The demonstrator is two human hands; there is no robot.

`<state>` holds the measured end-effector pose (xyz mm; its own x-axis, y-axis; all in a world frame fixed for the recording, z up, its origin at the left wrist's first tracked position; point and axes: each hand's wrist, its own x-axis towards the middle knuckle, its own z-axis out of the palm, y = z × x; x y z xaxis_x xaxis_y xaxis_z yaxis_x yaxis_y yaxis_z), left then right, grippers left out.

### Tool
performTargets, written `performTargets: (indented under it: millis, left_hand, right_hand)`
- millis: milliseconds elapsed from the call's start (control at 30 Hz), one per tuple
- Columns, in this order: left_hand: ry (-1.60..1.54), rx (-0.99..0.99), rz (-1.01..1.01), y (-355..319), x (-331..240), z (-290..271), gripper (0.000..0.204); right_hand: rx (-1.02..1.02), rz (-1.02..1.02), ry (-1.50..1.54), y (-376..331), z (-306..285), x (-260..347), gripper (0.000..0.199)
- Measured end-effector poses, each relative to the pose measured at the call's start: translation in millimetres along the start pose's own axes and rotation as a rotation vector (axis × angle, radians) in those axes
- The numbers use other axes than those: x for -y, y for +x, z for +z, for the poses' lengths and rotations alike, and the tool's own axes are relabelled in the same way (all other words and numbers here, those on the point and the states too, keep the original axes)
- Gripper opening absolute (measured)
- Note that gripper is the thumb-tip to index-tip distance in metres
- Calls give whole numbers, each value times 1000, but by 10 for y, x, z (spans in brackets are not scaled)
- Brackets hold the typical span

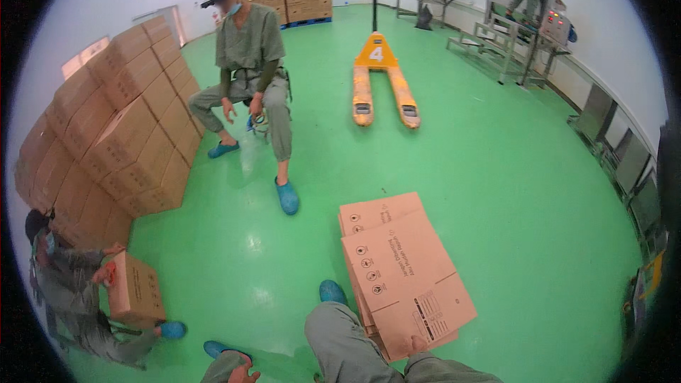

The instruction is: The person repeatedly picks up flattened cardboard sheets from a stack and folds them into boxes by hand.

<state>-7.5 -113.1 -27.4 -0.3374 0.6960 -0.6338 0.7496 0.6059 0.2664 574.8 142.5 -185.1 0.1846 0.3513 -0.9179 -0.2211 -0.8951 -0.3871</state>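
A stack of flattened cardboard cartons (401, 269) lies on the floor in front of me, its top sheet skewed over the others. At its near edge my right hand (418, 345) has its fingers on the top carton; the thumb and palm are mostly hidden. My left hand (245, 374) is low at the lower edge, beside my left ankle. Its visible fingers look apart with nothing in them, and part of the hand is cut off.
At left, a seated person grips a brown carton (135, 289) beside stacked cartons (135, 128). Another person (248, 50) sits further back, holding a tape-like item. A yellow pallet jack (376, 64) stands ahead. Someone works at a machine (553, 25) at far right.
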Motion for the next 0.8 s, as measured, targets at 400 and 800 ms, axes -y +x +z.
performTargets:
  millis: [400,800]
  left_hand:
    - [-107,55,-57,-295,-313,-91,68]
    - [-460,-145,142,-359,-665,-379,62]
  right_hand:
    - [79,-1,425,-325,-123,-250,53]
    - [508,-867,126,-2165,991,2252,42]
